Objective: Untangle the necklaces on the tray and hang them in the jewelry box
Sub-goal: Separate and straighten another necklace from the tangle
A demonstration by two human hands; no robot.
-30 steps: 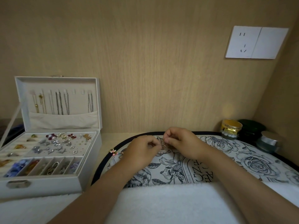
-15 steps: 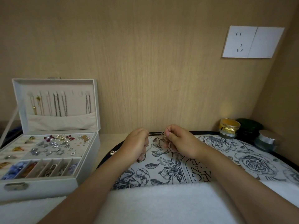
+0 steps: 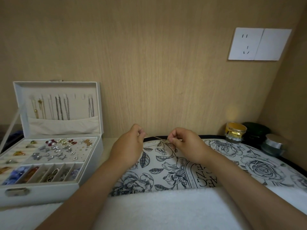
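Note:
A thin gold necklace stretches between my two hands above the far rim of the flower-printed tray. My left hand pinches one end of the chain, and my right hand pinches the tangled part with its small pendant. More chain trails down onto the tray under my hands. The white jewelry box stands open at the left, with several necklaces hanging from the hooks inside its lid.
Three jars stand at the back right by the wall: a gold one, a dark green one and a silver-lidded one. A white towel covers the near edge. The box's lower trays hold earrings, rings and beads.
My hands have moved apart and risen slightly, drawing the chain taut between them. One second ago they were close together over the tray.

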